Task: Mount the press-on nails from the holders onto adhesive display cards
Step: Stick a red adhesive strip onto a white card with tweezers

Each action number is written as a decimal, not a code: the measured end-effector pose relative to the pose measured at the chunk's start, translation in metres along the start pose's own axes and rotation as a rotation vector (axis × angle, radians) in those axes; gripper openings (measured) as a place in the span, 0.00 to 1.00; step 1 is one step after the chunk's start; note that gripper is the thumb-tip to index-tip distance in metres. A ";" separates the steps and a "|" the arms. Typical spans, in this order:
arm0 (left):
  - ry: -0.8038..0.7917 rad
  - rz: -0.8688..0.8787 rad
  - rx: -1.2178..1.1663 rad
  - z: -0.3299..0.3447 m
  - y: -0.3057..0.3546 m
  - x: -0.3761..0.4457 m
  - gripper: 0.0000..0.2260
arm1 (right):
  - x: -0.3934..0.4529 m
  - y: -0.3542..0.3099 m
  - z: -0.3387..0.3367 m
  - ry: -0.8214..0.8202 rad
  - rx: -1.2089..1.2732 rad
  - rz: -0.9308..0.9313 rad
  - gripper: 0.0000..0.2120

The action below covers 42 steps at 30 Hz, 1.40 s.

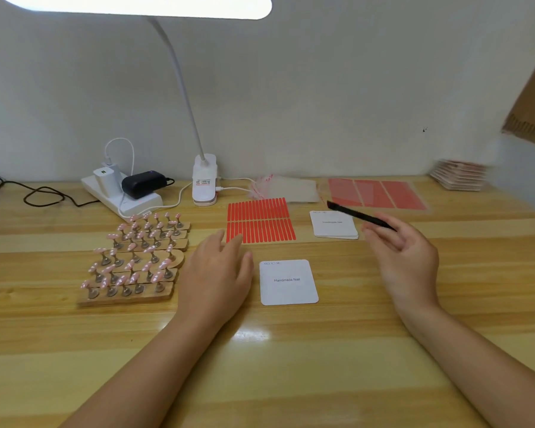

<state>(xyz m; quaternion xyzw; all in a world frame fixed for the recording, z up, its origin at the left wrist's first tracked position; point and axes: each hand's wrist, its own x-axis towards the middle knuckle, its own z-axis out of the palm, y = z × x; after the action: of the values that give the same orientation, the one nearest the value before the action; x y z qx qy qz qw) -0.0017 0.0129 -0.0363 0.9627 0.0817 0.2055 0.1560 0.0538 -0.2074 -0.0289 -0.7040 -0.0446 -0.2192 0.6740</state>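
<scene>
Your hands flank a blank display card point(288, 282) on the wooden table point(291, 366).

Your left hand point(217, 273) rests flat with fingers straight, between the card and the holders point(133, 261) carrying the pink press-on nails point(136, 242). Your right hand point(405, 251) pinches black tweezers point(359, 216) above a card stack point(334, 225), beside red adhesive strips point(260, 220).

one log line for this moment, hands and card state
left hand: open, above table by nail holders | right hand: holds black tool | display card: bare, no nails mounted
</scene>
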 end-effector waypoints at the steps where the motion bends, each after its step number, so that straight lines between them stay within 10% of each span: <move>1: -0.020 -0.033 0.009 0.000 -0.002 0.001 0.21 | 0.000 0.001 -0.001 0.002 -0.007 -0.004 0.10; 18: -0.028 0.000 0.045 -0.001 -0.009 0.018 0.14 | -0.010 -0.002 0.008 -0.477 -0.304 -0.194 0.17; 24: 0.072 0.023 -0.103 0.000 -0.014 0.020 0.10 | -0.021 -0.007 0.011 -0.804 -0.639 -0.634 0.16; 32: 0.121 -0.158 -0.774 -0.002 -0.010 0.028 0.10 | -0.028 -0.006 0.014 -0.675 -0.594 -0.831 0.12; 42: -0.011 -0.267 -1.285 -0.016 0.013 0.023 0.12 | -0.017 -0.010 0.012 -0.228 -0.041 -0.157 0.09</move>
<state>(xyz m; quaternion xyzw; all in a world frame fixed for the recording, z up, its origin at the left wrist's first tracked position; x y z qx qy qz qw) 0.0133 0.0099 -0.0097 0.6603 0.0605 0.1874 0.7247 0.0379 -0.1912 -0.0261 -0.7322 -0.1715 -0.1907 0.6309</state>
